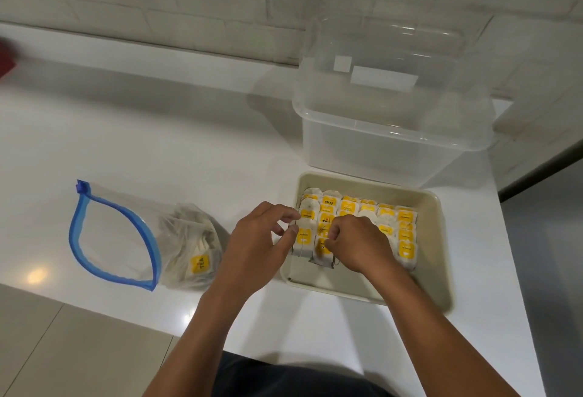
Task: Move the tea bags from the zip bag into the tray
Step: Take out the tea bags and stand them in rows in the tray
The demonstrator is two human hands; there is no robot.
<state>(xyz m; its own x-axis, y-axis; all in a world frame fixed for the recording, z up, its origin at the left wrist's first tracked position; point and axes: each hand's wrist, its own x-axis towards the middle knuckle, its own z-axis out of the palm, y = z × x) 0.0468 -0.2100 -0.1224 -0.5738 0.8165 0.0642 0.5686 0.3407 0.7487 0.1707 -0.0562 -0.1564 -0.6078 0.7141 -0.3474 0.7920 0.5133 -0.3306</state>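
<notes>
1. Fingers of the left hand (258, 235) curl at the tray's left edge, thumb and forefinger pinching the rim of a paper tea bag (304, 237) with a yellow tag; how much of the bag they cover is hard to make out.
2. The right hand (355, 240) is bent into a loose fist over the middle rows, knuckles up; its fingertips are hidden underneath, so I cannot tell whether it holds a bag or only presses on one.
3. Around both hands, the tea bags in the tray (405, 223) lie in overlapping rows, soft off-white paper squares with yellow tags; the print is mostly too small to read, and the right hand hides several.
4. The tray (438, 273) is a shallow beige rectangle with rounded corners, smooth and matte.
5. At nine o'clock from the tray lies the zip bag (126, 239), crinkled clear plastic with a blue seal gaping open; the remaining tea bags (192, 254) are bunched in its closed end, blurred through the film.
6. At twelve o'clock stands a clear plastic box (391, 119), frosted, rounded, with its lid on.
7. All rest on a glossy white counter (157, 131); a red object (6, 59) at ten o'clock is cut off by the frame and blurred.
</notes>
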